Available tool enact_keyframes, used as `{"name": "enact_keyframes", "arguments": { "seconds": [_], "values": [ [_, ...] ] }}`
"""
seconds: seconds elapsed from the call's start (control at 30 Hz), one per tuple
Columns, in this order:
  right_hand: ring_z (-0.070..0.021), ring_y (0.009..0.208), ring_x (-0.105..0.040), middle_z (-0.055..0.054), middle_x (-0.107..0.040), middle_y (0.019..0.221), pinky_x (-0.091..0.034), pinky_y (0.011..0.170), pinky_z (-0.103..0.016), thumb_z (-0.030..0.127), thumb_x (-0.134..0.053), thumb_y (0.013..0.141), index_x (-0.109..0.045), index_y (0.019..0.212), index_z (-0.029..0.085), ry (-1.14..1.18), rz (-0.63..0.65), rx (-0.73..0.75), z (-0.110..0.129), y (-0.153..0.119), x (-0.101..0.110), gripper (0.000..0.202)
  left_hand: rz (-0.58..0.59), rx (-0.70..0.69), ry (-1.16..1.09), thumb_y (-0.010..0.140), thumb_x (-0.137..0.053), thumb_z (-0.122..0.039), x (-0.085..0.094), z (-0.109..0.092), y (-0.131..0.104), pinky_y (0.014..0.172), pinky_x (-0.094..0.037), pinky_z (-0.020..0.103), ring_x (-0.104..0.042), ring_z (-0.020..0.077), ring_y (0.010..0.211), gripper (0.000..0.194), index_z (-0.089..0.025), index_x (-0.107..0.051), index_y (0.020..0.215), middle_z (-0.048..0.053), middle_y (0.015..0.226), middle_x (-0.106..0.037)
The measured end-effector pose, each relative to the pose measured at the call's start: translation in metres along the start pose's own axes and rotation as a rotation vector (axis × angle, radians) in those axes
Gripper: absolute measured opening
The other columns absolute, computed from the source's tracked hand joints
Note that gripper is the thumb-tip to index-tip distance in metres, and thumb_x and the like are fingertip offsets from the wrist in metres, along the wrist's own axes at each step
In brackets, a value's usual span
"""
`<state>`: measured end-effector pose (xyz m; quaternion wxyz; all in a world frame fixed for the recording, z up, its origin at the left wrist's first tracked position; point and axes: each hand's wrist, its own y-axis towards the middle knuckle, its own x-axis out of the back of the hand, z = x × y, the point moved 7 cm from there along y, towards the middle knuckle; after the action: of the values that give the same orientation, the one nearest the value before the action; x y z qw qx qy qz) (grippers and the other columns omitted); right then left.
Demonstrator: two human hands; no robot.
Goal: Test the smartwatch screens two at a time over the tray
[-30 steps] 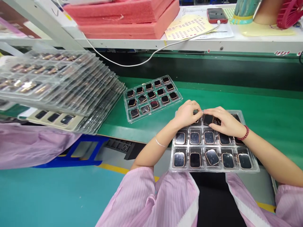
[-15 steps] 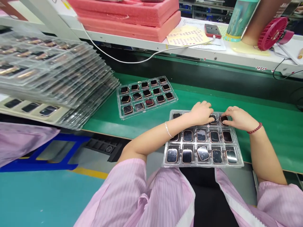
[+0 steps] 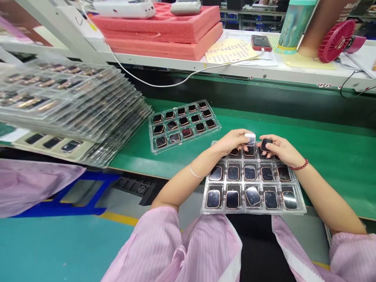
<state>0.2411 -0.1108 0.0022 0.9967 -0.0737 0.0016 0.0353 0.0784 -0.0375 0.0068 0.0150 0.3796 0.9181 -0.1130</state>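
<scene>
A clear plastic tray (image 3: 255, 209) lies at the front edge of the green bench, its pockets filled with dark, square watch faces with gold-coloured rims. Above its back row, my left hand (image 3: 236, 141) is closed on one watch face (image 3: 250, 139), whose surface glares white. My right hand (image 3: 280, 149) pinches another watch face (image 3: 266, 144), dark side showing, a little to the right of the first. Both pieces are raised off the tray. My hands partly cover the back row of pockets.
A second filled tray (image 3: 183, 125) lies farther back on the green bench (image 3: 331, 156). At left leans a tall stack of filled trays (image 3: 88, 102). The white shelf holds red foam blocks (image 3: 164, 35), a phone (image 3: 261, 42) with a white cable (image 3: 176, 85), and a fan (image 3: 336, 41).
Both hands have lifted from the tray's back row, each now holding a watch face. The right hand has moved left, the left hand slightly left. The camera view has shifted a little.
</scene>
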Motion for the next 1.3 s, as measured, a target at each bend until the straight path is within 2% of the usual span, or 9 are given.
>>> {"name": "enact_keyframes", "arguments": {
  "seconds": [0.17, 0.37, 0.5, 0.6, 0.8, 0.97, 1.07, 1.17, 1.3],
  "values": [
    [-0.0171, 0.094, -0.075, -0.009, -0.069, 0.134, -0.066, 0.077, -0.031, 0.031, -0.078, 0.083, -0.060, 0.138, 0.027, 0.187, -0.025, 0.011, -0.008, 0.002, 0.004, 0.058, 0.080, 0.026, -0.268, 0.088, -0.069, -0.023, 0.004, 0.004, -0.002, 0.056, -0.047, 0.019, -0.073, 0.0130, 0.072, 0.041, -0.016, -0.064, 0.128, 0.008, 0.092, -0.076],
    [-0.0131, 0.075, -0.073, -0.008, -0.076, 0.117, -0.064, 0.063, -0.023, 0.035, -0.088, 0.075, -0.070, 0.120, 0.023, 0.228, 0.014, 0.058, 0.000, 0.001, 0.003, 0.050, 0.243, 0.061, -0.349, 0.084, -0.075, -0.027, -0.002, 0.006, -0.009, 0.060, -0.050, 0.020, -0.071, 0.0123, 0.075, 0.057, -0.019, -0.059, 0.139, 0.009, 0.100, -0.076],
    [-0.0138, 0.073, -0.074, -0.005, -0.076, 0.106, -0.063, 0.061, -0.023, 0.037, -0.091, 0.070, -0.071, 0.116, 0.023, 0.233, 0.034, 0.048, 0.001, 0.001, 0.000, 0.052, 0.289, 0.051, -0.338, 0.078, -0.081, -0.035, -0.003, 0.006, -0.011, 0.055, -0.047, 0.019, -0.071, 0.0131, 0.076, 0.059, -0.019, -0.065, 0.132, 0.012, 0.110, -0.075],
    [-0.0124, 0.069, -0.072, -0.005, -0.077, 0.104, -0.063, 0.061, -0.024, 0.038, -0.091, 0.070, -0.071, 0.117, 0.023, 0.222, 0.043, 0.056, 0.000, 0.002, 0.000, 0.054, 0.276, 0.044, -0.291, 0.073, -0.085, -0.039, -0.002, 0.007, -0.010, 0.054, -0.046, 0.019, -0.070, 0.0125, 0.072, 0.059, -0.018, -0.068, 0.126, 0.014, 0.114, -0.074],
    [-0.0064, 0.052, -0.061, -0.004, -0.077, 0.097, -0.059, 0.054, -0.023, 0.039, -0.090, 0.072, -0.073, 0.116, 0.021, 0.123, 0.079, 0.075, -0.002, 0.001, 0.000, 0.051, 0.209, 0.031, -0.226, 0.072, -0.087, -0.041, 0.000, 0.006, -0.008, 0.053, -0.045, 0.018, -0.064, 0.0080, 0.060, 0.064, -0.017, -0.066, 0.127, 0.009, 0.098, -0.076],
    [-0.0165, 0.079, -0.076, -0.007, -0.076, 0.110, -0.065, 0.066, -0.028, 0.043, -0.083, 0.080, -0.069, 0.127, 0.026, 0.087, 0.054, 0.062, -0.004, 0.000, 0.001, 0.052, 0.158, 0.023, -0.201, 0.081, -0.077, -0.034, -0.002, 0.004, -0.009, 0.064, -0.055, 0.022, -0.074, 0.0159, 0.083, 0.053, -0.017, -0.064, 0.129, 0.014, 0.119, -0.072],
    [-0.0212, 0.098, -0.076, -0.009, -0.072, 0.127, -0.066, 0.074, -0.032, 0.043, -0.075, 0.087, -0.064, 0.134, 0.028, 0.052, 0.042, 0.066, -0.004, -0.001, -0.001, 0.050, 0.121, -0.017, -0.140, 0.083, -0.069, -0.022, -0.003, 0.003, -0.008, 0.070, -0.058, 0.025, -0.074, 0.0177, 0.091, 0.053, -0.017, -0.060, 0.135, 0.014, 0.123, -0.070],
    [-0.0205, 0.097, -0.075, -0.010, -0.071, 0.131, -0.065, 0.075, -0.034, 0.034, -0.070, 0.088, -0.060, 0.134, 0.026, -0.004, 0.022, 0.100, 0.000, -0.002, -0.002, 0.047, 0.068, -0.064, -0.030, 0.079, -0.063, -0.011, -0.002, 0.003, -0.006, 0.067, -0.055, 0.023, -0.074, 0.0171, 0.090, 0.058, -0.015, -0.057, 0.137, 0.012, 0.112, -0.073],
    [-0.0190, 0.088, -0.074, -0.010, -0.074, 0.122, -0.063, 0.068, -0.032, 0.025, -0.069, 0.084, -0.062, 0.121, 0.023, -0.069, -0.017, 0.138, 0.004, -0.003, -0.003, 0.038, 0.036, -0.096, 0.060, 0.080, -0.059, -0.010, -0.002, 0.003, -0.006, 0.061, -0.051, 0.021, -0.073, 0.0157, 0.083, 0.051, -0.013, -0.059, 0.131, 0.009, 0.104, -0.073]
  ]
}}
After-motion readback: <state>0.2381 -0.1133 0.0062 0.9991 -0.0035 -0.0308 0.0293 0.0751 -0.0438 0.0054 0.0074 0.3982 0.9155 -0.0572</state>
